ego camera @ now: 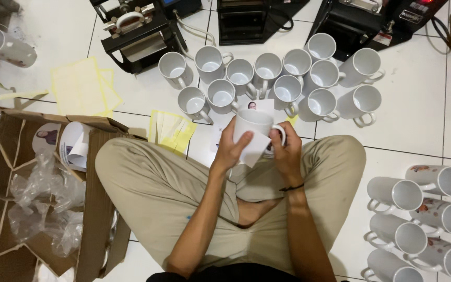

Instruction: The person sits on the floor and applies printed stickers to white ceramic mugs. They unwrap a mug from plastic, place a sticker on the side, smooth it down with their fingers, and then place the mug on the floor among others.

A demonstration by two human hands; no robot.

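Head view: left hand and right hand fingers grip an upright white ceramic mug, white paper sheet pressed against its near side.

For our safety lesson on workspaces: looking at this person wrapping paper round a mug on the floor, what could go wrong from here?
1. The mug is held above a tiled floor by both hands, left hand and right hand; a slip could chip it.
2. Upright mugs crowd close to the knees; a leg shift might topple them.
3. The paper looks loose and may sit crooked.
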